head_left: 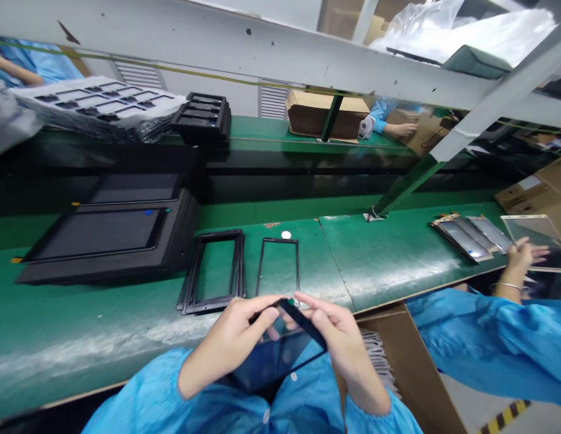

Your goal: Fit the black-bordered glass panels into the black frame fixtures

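Glass panel (pixel 280 355), dark and thin, sits at 6 o'clock in my view, held over my lap just off the near edge of the green bench (pixel 389 259). My left hand (pixel 230 343) curls closed on its left edge, and my right hand (pixel 339 340) pinches the top right edge, fingers bent around it. On the bench at 12 o'clock from my hands I count one single black frame (pixel 279 265) lying flat, with a small stack of frames (pixel 215 271) just beside it at 11 o'clock. Two large black trays (pixel 104 238) lie at 10 o'clock. A white round sticker (pixel 286 235) sits just past the single frame. At 3 o'clock a co-worker's hand (pixel 518 259) rests near several shiny panels (pixel 470 238). A cardboard box (pixel 323 114) stands on the far belt at 12 o'clock.
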Motion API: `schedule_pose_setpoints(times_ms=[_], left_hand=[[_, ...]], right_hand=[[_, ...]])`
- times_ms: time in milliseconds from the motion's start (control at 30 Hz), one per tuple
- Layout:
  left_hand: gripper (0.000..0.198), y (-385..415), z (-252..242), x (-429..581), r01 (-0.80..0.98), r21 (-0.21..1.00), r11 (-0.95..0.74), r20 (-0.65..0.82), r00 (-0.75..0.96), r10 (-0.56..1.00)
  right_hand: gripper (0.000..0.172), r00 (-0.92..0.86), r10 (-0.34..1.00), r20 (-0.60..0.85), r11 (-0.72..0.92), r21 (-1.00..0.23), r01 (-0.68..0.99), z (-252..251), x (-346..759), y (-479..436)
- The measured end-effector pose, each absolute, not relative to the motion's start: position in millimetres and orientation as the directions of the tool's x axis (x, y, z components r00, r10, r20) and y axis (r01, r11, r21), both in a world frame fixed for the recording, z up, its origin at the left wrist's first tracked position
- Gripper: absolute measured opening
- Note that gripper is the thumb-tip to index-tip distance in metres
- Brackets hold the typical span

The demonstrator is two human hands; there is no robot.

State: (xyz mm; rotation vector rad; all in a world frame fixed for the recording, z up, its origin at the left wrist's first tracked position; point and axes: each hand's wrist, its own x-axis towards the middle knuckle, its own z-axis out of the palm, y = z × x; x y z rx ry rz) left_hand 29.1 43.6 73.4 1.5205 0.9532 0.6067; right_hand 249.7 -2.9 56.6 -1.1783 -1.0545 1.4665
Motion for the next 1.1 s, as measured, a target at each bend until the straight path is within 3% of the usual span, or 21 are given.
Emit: schedule_pose_setpoints(times_ms=[100,167,333,467,800,900,967,1033,1100], left_hand=[[0.046,39.1,70.7,26.2,0.043,0.953,0.298,-0.287,0.431,0.855],[0.052,36.4,69.1,24.6,-0.037,0.927,0.373,-0.329,0.397,0.857],[0.058,31.5,66.0,24.7,-0.093,0.913,0.398,-0.339,0.371,0.865],[0.062,32.3,63.6,24.6,-0.091,0.913,0.397,-0.348,0.333,0.876],[0.054,31.1,60.4,23.0,-0.114,0.896,0.429,-0.373,0.328,0.868],[0.051,32.3,62.2,18.3,-0.033,0.935,0.353,-0.322,0.34,0.884],[0.047,35.1,63.7,15.8,0.118,0.975,0.186,-0.217,0.371,0.903],[0.054,38.3,63.5,16.0,0.276,0.961,-0.026,-0.122,0.504,0.855],[0.062,40.5,60.6,18.8,0.339,0.932,-0.127,-0.125,0.631,0.765]], right_hand=[[0.048,0.056,0.97,-0.236,-0.219,-0.953,-0.21,49.4,254.1,-1.7],[0.049,0.124,0.96,-0.252,-0.227,-0.956,-0.185,44.8,255.6,-1.1],[0.053,0.142,0.966,-0.218,-0.195,-0.967,-0.161,44.8,250.9,-1.1],[0.042,0.133,0.976,-0.173,-0.151,-0.976,-0.16,51.2,247.2,-3.3],[0.042,0.171,0.984,-0.045,-0.035,-0.997,-0.063,57.1,244.1,-5.4],[0.042,0.143,0.989,-0.035,-0.031,-0.999,-0.027,60.7,245.2,-4.0],[0.04,0.072,0.997,-0.022,-0.026,-0.998,0.058,61.1,241.9,-1.3],[0.033,-0.019,1.0,0.021,0.024,-0.984,0.179,58.5,235.6,2.9],[0.023,-0.029,0.995,0.099,0.103,-0.96,0.259,53.6,231.7,7.8]])
